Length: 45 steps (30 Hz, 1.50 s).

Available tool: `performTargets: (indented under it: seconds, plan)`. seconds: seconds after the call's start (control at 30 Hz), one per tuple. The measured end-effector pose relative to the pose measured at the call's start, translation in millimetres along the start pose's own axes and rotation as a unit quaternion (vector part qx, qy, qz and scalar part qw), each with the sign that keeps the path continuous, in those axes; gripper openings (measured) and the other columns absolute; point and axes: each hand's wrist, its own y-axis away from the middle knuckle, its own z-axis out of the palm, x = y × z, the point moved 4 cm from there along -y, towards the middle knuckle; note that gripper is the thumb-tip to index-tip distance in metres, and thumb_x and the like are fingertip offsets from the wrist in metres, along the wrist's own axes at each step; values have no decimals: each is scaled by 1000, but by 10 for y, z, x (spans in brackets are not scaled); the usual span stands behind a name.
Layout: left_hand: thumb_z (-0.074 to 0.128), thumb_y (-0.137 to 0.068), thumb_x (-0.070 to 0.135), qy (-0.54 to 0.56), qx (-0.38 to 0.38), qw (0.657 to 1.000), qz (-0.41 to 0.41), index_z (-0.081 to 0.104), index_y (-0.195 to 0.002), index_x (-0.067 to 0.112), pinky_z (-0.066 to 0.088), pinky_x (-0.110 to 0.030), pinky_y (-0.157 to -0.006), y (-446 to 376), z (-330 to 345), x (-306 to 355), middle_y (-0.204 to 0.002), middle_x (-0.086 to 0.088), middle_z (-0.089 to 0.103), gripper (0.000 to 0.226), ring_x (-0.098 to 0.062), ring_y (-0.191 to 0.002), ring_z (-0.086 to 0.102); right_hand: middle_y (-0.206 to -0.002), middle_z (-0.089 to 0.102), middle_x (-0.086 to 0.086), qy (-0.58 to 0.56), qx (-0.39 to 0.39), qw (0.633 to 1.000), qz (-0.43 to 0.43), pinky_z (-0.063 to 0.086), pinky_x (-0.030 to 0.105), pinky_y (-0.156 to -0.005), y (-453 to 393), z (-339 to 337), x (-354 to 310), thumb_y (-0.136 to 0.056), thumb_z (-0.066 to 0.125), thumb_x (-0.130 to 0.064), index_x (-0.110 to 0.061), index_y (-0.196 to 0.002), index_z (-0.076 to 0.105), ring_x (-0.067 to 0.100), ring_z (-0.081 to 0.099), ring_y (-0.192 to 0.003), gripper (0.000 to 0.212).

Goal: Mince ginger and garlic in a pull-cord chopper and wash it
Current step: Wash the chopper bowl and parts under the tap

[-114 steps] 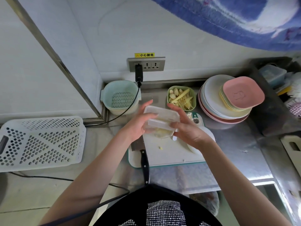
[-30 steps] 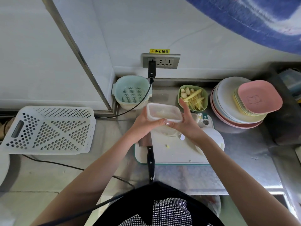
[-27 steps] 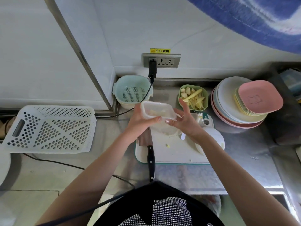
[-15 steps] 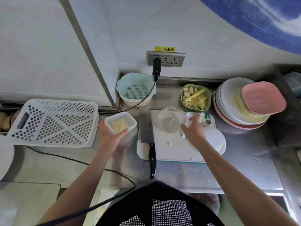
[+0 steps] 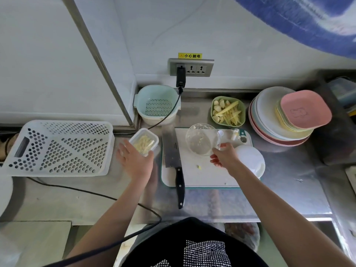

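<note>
The clear chopper bowl (image 5: 202, 139) rests tilted on the white cutting board (image 5: 202, 176), smeared inside and nearly empty. My right hand (image 5: 224, 157) pinches its near right rim. The white chopper lid (image 5: 250, 160) lies just right of that hand. A small clear container (image 5: 143, 144) of minced ginger and garlic sits on the steel counter left of the board, with my left hand (image 5: 134, 160) around its near side. A green dish (image 5: 228, 112) at the back holds garlic cloves and ginger strips.
A cleaver (image 5: 171, 151) lies along the board's left edge, handle toward me. A pale green colander (image 5: 157, 105) stands at the back under the socket, its black cable crossing the counter. A white perforated basket (image 5: 57, 149) is far left. Stacked plates (image 5: 279, 120) are at the right.
My left hand carried the small container from above the chopper bowl down to the counter left of the board. The right hand dropped to the bowl's rim.
</note>
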Motion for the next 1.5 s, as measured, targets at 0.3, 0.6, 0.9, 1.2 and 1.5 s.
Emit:
performTargets:
  seconds: [0.3, 0.6, 0.9, 1.2, 1.5]
  plan:
    - [62, -81, 52, 191, -285, 937, -67, 47, -113, 14, 59, -36, -56, 287, 448, 869, -92, -2, 57, 52, -22, -55, 68, -71, 59, 10, 31, 11, 999, -33, 41, 25, -44, 130, 78, -15, -88, 48, -5, -14, -114, 42, 16, 52, -52, 28]
    - [52, -85, 5, 195, -352, 909, -108, 40, -102, 20, 61, -38, -60, 216, 779, 817, -107, -8, 46, 25, -30, -52, 68, -117, 54, 8, 141, 148, 969, -139, 46, 29, -80, 180, -594, 108, -84, 69, -34, -21, -131, 46, 21, 54, -96, 54]
    - [50, -74, 4, 162, -424, 887, -86, 33, -126, 34, 49, -21, -44, 345, 800, 860, -108, -10, 50, 63, -15, -41, 61, -156, 0, -1, 385, 107, 916, -23, 38, 60, -99, 5, -766, 407, -61, 81, -53, -51, -143, 5, 38, 11, -137, 111]
    - [48, -87, 5, 265, -533, 788, -156, 50, -95, 9, 52, -24, -44, 603, 899, 1056, -89, -12, 54, 9, -23, -46, 62, -148, 23, -8, 311, 121, 880, -338, 28, 48, -104, 666, -459, -176, -56, 69, -64, -50, -138, 26, 26, 20, -136, 94]
    - [56, -93, 19, 369, -589, 692, -196, 42, -131, 34, 60, -41, -66, 608, 789, 962, -125, -15, 59, 43, -43, -86, 69, -129, 52, -7, -2, 72, 947, -313, 37, 33, -100, 366, -562, -206, -89, 48, -49, -31, -124, 51, 19, 45, -125, 40]
